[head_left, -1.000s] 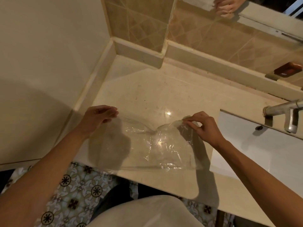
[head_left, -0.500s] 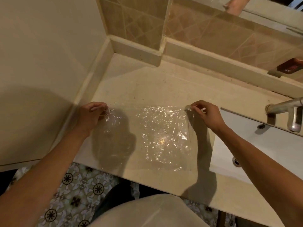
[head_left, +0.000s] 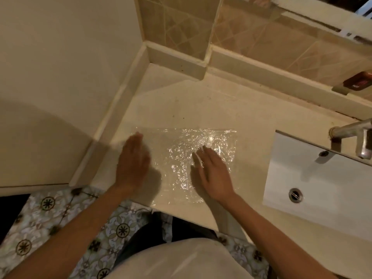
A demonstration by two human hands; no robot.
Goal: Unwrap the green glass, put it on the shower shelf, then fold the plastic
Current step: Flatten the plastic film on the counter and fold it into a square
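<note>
The pale stone surface [head_left: 201, 101] carries everything, with the white sink basin [head_left: 322, 186] sunk into it at one end and a metal tap [head_left: 358, 137] above that. Just beside the basin lies the clear plastic sheet [head_left: 181, 158], spread flat and crinkled. The left hand [head_left: 132, 162] rests on the sheet's end farthest from the basin, fingers straight and together; the right hand [head_left: 213, 176] presses the nearer half, fingers straight and slightly spread. Neither hand grips anything. The green glass is not in view — presumably already shelved. The risk now: thin film clings and springs back, so a fold may drift crooked or the sheet may slide towards the basin.
</note>
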